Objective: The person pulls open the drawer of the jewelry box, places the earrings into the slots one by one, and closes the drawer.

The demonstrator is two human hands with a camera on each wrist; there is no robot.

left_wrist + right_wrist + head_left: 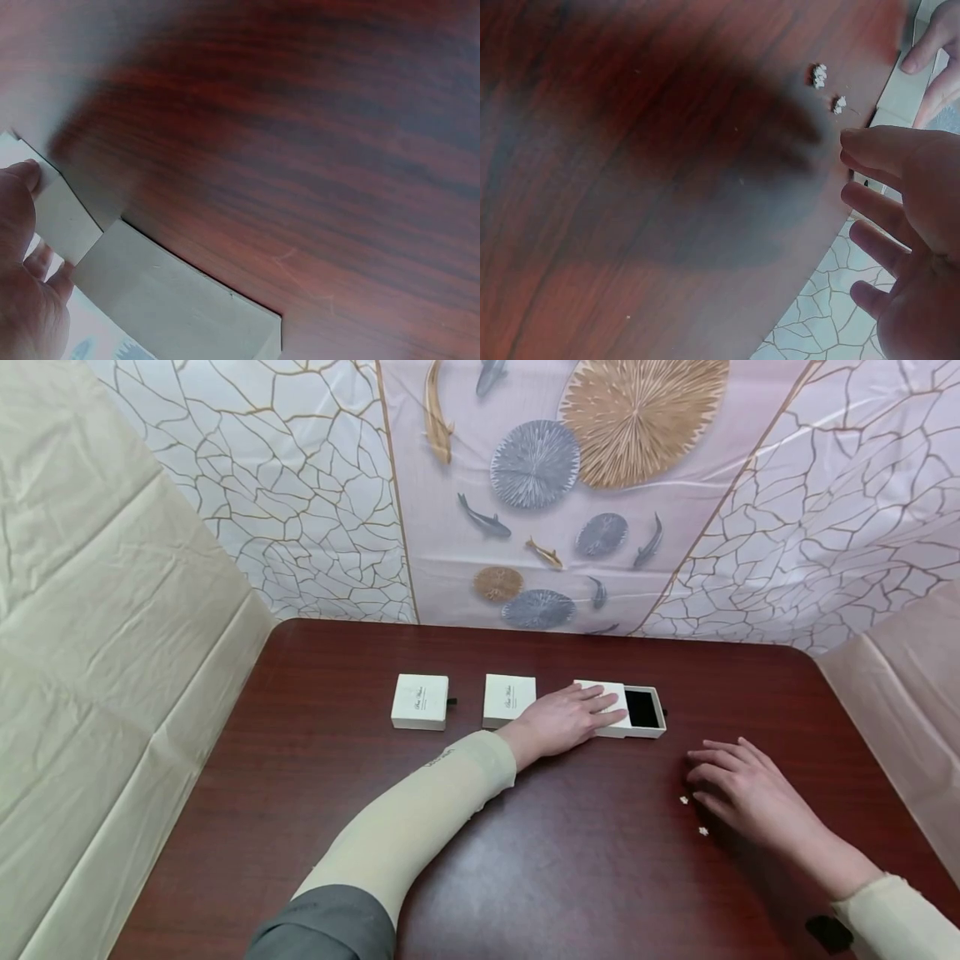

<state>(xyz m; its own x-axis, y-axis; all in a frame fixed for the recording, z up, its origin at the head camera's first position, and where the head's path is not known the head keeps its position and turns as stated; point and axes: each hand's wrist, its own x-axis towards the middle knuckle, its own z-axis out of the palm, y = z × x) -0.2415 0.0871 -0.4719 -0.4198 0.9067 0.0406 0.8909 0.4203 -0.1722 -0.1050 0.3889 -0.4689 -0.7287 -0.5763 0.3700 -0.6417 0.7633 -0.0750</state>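
My left hand (pixel 558 724) lies across the rightmost white box (pixel 618 688), fingers spread over its top and the thumb against its front wall. From the box's right end the drawer (pixel 642 708) sticks out partway, showing a black lining. My right hand (pixel 753 793) hovers over the table to the right, fingers loosely bent with nothing between them. Close by its thumb, two small white knobbly pieces (pixel 703 832) lie on the wood; the right wrist view shows one bumpy piece (pixel 820 76) and a smaller one (pixel 839 104).
Two more white boxes with dark print stand in the same row, a left box (pixel 420 702) with a black pull tab and a middle box (pixel 510 697) beside my left wrist. The dark red table (pixel 555 877) meets a patterned cloth (pixel 450 543) at the back.
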